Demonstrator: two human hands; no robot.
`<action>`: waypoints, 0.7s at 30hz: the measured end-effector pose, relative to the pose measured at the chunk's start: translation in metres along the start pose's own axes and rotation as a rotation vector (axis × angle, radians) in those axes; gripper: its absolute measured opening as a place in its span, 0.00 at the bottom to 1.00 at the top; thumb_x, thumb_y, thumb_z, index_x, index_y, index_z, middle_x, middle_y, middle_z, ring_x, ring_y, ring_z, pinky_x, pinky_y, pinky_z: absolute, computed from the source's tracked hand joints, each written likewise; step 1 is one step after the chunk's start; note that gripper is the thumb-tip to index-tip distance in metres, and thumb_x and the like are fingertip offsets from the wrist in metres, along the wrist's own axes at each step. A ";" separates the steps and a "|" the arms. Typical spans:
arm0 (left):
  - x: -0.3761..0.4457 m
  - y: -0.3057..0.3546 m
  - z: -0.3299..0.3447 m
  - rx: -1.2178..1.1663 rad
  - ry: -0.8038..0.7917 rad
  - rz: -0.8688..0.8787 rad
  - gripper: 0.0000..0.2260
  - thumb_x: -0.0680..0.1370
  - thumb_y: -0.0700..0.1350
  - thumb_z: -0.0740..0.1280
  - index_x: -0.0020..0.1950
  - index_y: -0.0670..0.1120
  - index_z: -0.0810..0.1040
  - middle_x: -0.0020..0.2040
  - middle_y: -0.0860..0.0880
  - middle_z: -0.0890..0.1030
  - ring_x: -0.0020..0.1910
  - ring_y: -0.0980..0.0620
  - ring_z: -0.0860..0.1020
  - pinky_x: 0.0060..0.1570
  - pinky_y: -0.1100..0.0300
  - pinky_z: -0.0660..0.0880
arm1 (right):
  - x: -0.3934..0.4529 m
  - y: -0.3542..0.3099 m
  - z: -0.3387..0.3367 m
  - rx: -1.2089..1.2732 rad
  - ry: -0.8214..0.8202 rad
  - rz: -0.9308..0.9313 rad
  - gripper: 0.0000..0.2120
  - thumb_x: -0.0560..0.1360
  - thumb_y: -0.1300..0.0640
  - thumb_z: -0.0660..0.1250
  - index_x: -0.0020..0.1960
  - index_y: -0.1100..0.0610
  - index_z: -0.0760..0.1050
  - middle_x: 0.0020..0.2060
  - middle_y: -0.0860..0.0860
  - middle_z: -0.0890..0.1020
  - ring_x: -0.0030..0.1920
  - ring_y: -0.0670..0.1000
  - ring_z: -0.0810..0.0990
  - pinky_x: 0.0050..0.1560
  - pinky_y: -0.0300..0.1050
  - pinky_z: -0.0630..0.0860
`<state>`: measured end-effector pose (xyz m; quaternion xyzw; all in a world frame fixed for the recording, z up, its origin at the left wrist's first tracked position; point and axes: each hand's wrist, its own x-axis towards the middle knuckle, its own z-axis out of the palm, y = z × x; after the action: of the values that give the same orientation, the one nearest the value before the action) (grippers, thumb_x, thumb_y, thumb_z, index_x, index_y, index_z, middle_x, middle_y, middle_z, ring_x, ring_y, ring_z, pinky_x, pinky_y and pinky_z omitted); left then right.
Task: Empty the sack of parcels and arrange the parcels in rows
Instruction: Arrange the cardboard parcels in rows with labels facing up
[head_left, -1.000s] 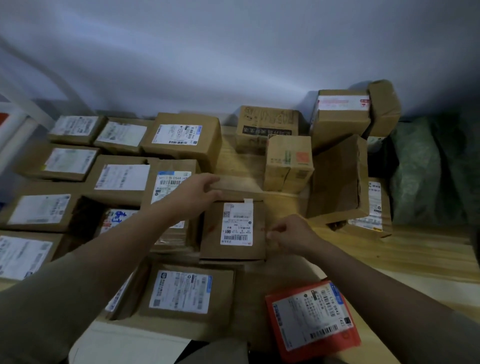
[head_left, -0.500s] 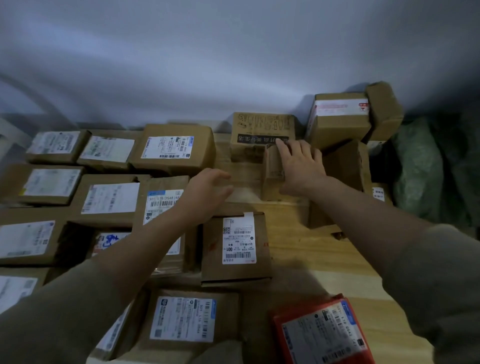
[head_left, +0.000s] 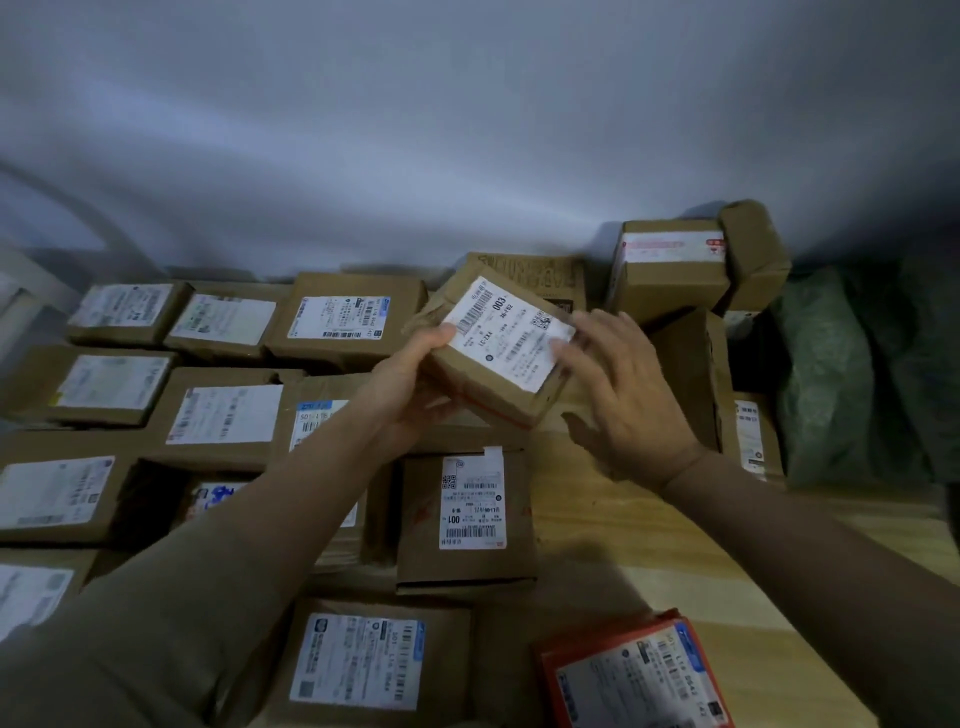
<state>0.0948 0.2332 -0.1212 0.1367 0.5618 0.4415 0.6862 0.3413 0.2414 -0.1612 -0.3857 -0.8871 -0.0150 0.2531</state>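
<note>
My left hand (head_left: 410, 384) grips the small brown parcel (head_left: 498, 348) from its near-left side, thumb on top at the edge of the label and the other fingers curled underneath. My right hand (head_left: 623, 400) is on the parcel's right side with fingers spread and nearly straight; its fingertips (head_left: 563, 347) press on the right edge of the label, so it steadies the box rather than wrapping round it. Between the two hands the parcel is lifted clear of the wooden surface (head_left: 649, 561) and tilted, its labelled face turned up toward me.

The parcel is a compact cardboard box, wrapped in glossy clear tape that wrinkles at the corners. A white shipping label covers most of the top face, rotated at a slant, with a barcode along one edge, the large number 003, a QR code near the right corner and a second barcode lower down. A thin red-orange stripe runs along its lower front edge.

It hangs above the gap behind a flat labelled parcel (head_left: 467, 519) marked 001, in front of a printed carton (head_left: 545, 275) by the wall. To the left, labelled boxes (head_left: 223, 410) lie in rows, labels up. A red-edged parcel (head_left: 634, 675) lies near my right forearm, and a green sack (head_left: 831, 374) slumps at the far right.
</note>
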 end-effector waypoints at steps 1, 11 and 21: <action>-0.004 0.000 -0.001 -0.003 -0.001 0.043 0.21 0.72 0.49 0.73 0.63 0.45 0.77 0.57 0.44 0.84 0.59 0.44 0.80 0.52 0.49 0.80 | -0.003 -0.003 -0.002 0.106 -0.023 0.197 0.40 0.70 0.63 0.73 0.76 0.56 0.58 0.74 0.60 0.62 0.74 0.61 0.63 0.72 0.63 0.65; -0.022 -0.007 0.003 0.180 -0.007 0.114 0.23 0.74 0.48 0.72 0.67 0.44 0.74 0.58 0.45 0.83 0.59 0.46 0.81 0.63 0.47 0.75 | 0.014 -0.032 0.004 1.479 -0.223 1.153 0.36 0.70 0.39 0.74 0.73 0.48 0.66 0.58 0.51 0.84 0.53 0.55 0.86 0.47 0.55 0.83; -0.001 0.025 -0.027 0.822 0.296 0.440 0.23 0.78 0.48 0.69 0.72 0.48 0.69 0.70 0.47 0.71 0.64 0.51 0.72 0.49 0.63 0.70 | 0.032 -0.024 0.053 0.915 -0.335 1.191 0.31 0.78 0.39 0.63 0.75 0.55 0.68 0.68 0.52 0.74 0.66 0.54 0.74 0.57 0.47 0.73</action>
<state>0.0594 0.2383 -0.1127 0.4477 0.7388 0.3323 0.3786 0.2831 0.2584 -0.1882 -0.6524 -0.4741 0.5508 0.2150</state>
